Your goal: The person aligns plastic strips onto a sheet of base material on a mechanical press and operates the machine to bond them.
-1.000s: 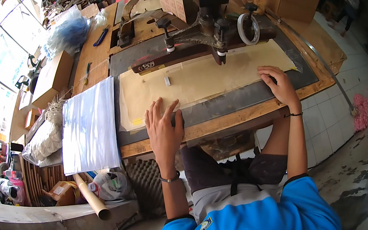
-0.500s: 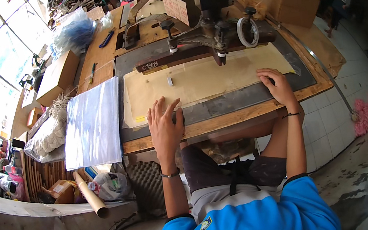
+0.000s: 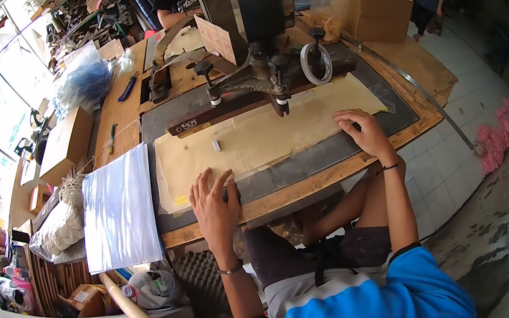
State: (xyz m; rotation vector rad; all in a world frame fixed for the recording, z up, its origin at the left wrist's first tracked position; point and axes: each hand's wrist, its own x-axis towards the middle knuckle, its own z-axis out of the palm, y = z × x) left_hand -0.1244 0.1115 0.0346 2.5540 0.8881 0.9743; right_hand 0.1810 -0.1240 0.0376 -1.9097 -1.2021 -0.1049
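Note:
A long cream sheet lies under a clear film on the dark board of the workbench. On its near left edge rests my left hand, palm down with fingers apart and nothing held. My right hand touches the sheet near its right end, fingers loosely bent and no object visible in them. Between the hands, closer to the left one, a small grey block sits on the sheet. Over the far edge of the sheet hangs the dark bar of a press, with black knobs on its bracket.
Clear plastic sheets overhang the bench's left front. A white roll of tape hangs on the press. Cardboard boxes stand at left and at back right. A metal strip slants along the right side. Other people are beyond the bench.
My view has tilted, so the bench appears lower and further left. My hands stay at nearly the same places on the sheet, and the small block has not moved.

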